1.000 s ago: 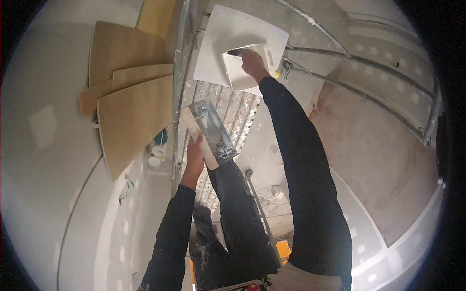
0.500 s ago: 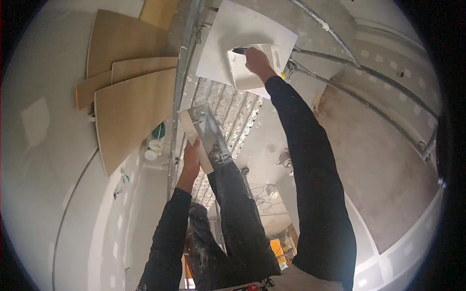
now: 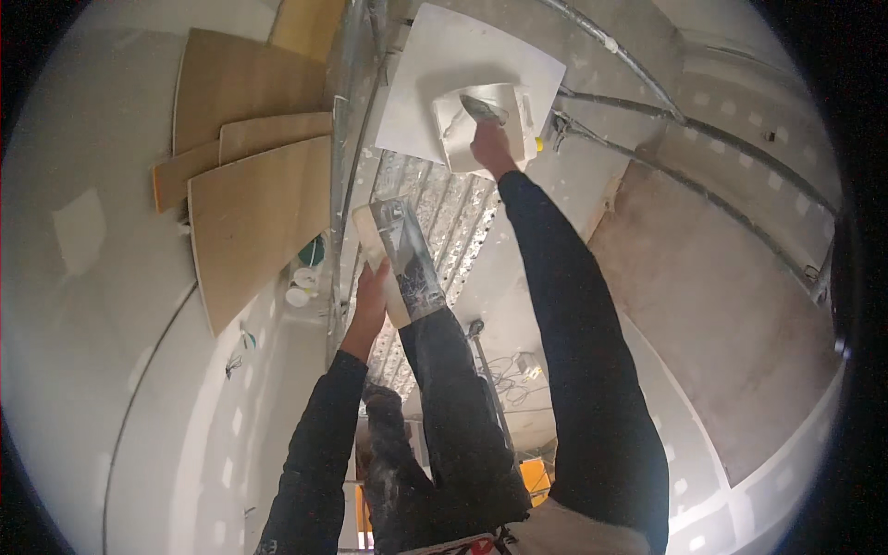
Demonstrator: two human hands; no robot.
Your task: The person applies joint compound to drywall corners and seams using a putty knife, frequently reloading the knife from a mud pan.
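The right hand [image 3: 490, 143] is gripping a knife [image 3: 481, 108] and pressing its blade against the white patch [image 3: 435, 92] overhead, while the left hand [image 3: 370, 296] is clutching a hawk [image 3: 407, 259] just below. Wet compound could be dripping off if the blade tilts. The patch is looking pale, smeared and uneven.
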